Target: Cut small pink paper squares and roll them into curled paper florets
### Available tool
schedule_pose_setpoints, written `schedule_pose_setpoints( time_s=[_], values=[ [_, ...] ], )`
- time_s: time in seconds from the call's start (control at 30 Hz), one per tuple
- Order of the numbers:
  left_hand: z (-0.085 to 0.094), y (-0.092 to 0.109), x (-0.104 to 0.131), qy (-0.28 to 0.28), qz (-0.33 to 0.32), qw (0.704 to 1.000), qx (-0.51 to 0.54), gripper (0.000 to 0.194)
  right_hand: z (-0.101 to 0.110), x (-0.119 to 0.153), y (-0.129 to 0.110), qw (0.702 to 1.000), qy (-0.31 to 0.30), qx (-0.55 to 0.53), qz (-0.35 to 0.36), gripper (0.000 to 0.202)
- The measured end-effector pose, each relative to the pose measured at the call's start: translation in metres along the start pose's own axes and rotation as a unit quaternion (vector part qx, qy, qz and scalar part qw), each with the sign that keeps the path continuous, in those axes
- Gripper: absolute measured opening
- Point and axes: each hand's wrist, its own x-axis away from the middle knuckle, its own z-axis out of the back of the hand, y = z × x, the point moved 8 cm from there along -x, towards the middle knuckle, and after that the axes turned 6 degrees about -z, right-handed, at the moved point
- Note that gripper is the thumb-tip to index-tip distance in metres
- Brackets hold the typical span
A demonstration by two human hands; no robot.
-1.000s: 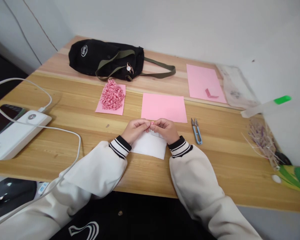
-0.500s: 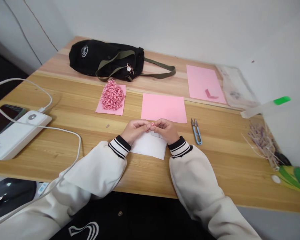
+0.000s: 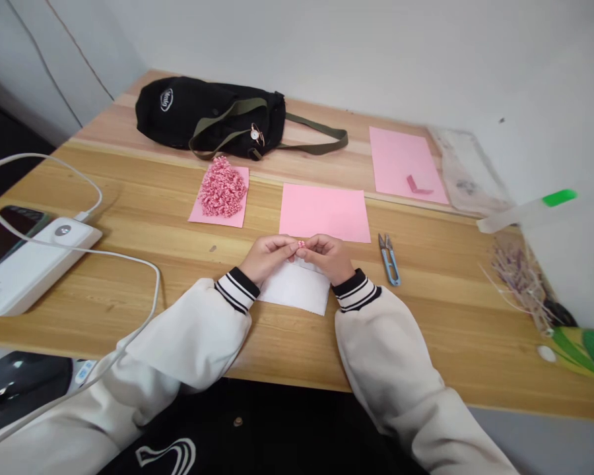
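Observation:
Over a white paper sheet (image 3: 297, 287), both hands meet at their fingertips around a small pink piece (image 3: 301, 244), too small to make out its kind. My left hand (image 3: 268, 257) pinches it from the left, thumb against bent fingers. From the right, my right hand (image 3: 330, 256) closes thumb and index finger on the same piece. A heap of small pink knobbly pieces (image 3: 222, 189), similar in colour, lies on a pink paper square beyond my left hand. Just past the fingertips is a flat pink paper sheet (image 3: 325, 212). Blue-handled thread snips (image 3: 389, 260) lie right of my right hand.
A black bag (image 3: 202, 115) with a watch on it lies at the back. Another pink sheet (image 3: 400, 158) carries a folded pink strip. A white power bank (image 3: 39, 267) with a looping cable is at left; dried flowers (image 3: 522, 280) are at right.
The hands stay nearly in place. The small pink piece between the fingertips has turned slightly and shows a little more. The view has shifted very slightly.

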Motion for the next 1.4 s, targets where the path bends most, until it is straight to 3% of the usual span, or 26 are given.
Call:
schedule_pose_setpoints(
  time_s=[0.87,1.4],
  values=[
    [0.0080,-0.0073,0.0003,0.076,0.025,0.995,0.064,0.024,0.0008,-0.0003,-0.0020,1.000,-0.006,0.024,0.017,0.029],
    [0.0070,-0.0023,0.0005,0.057,0.000,0.998,0.023,0.015,0.0007,0.0003,-0.0052,0.999,-0.006,0.032,0.019,0.035]
  ],
)
